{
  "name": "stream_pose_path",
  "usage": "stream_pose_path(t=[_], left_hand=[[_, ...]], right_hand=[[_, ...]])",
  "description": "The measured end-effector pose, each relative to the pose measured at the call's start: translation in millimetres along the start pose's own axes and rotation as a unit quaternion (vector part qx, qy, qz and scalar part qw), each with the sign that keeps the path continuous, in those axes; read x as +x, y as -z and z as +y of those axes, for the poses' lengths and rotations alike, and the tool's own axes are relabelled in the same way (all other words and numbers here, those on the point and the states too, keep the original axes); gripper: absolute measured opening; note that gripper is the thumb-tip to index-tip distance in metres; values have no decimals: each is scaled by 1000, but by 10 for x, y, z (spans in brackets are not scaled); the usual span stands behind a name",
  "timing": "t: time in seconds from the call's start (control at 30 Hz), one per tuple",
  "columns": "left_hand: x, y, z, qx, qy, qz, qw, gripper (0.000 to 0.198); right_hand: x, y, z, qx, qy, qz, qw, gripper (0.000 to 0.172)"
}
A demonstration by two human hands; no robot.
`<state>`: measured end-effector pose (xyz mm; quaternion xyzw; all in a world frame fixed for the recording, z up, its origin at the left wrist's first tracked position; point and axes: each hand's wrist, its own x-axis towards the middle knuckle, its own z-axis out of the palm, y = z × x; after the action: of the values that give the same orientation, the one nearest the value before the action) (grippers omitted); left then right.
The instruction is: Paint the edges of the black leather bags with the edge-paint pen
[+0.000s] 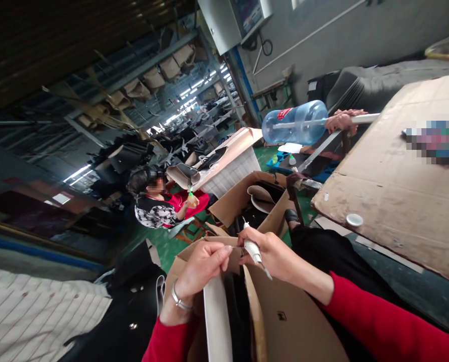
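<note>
right hand [275,254]: fingers grasping white tool [251,249] | probably light, stiff, thin tip fragile; hold mid-body | left hand [203,266]: fingers pinched, can't tell from here on what

The single view comes from a camera worn on the person's head, facing forward and down over the bare left hand [205,264] and bare right hand [273,251], both close, low in the middle. It is tilted, so a thin blue post [245,83] leans left; the brown cardboard-covered tabletop [390,201] lies near at right, bright white tube lights [191,88] far off.
</note>
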<state>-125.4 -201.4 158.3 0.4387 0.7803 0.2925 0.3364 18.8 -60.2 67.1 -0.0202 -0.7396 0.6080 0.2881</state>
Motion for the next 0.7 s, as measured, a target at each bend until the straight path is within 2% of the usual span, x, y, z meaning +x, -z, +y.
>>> stream_pose_path(t=[0.23, 0.4, 0.5, 0.6, 0.7], left_hand=[[-25, -9, -23, -74, 1, -1, 997, 59], [-99, -50, -148, -148, -4, -7, 989, 62], [-139, -94, -235, -205, -22, -32, 978, 61], [-151, -159, -311, -271, -52, -64, 959, 56], [-102, -251, -457, -365, -131, -78, 918, 53]], right_hand=[[2, -29, 10, -5, -12, 2, 1000, 12], [-88, -128, 45, -5, -11, -2, 1000, 9], [-132, -157, 90, 24, -8, 42, 999, 10], [-166, -117, 105, 62, -7, 74, 995, 15], [-230, -83, 155, 86, -14, 70, 994, 17]])
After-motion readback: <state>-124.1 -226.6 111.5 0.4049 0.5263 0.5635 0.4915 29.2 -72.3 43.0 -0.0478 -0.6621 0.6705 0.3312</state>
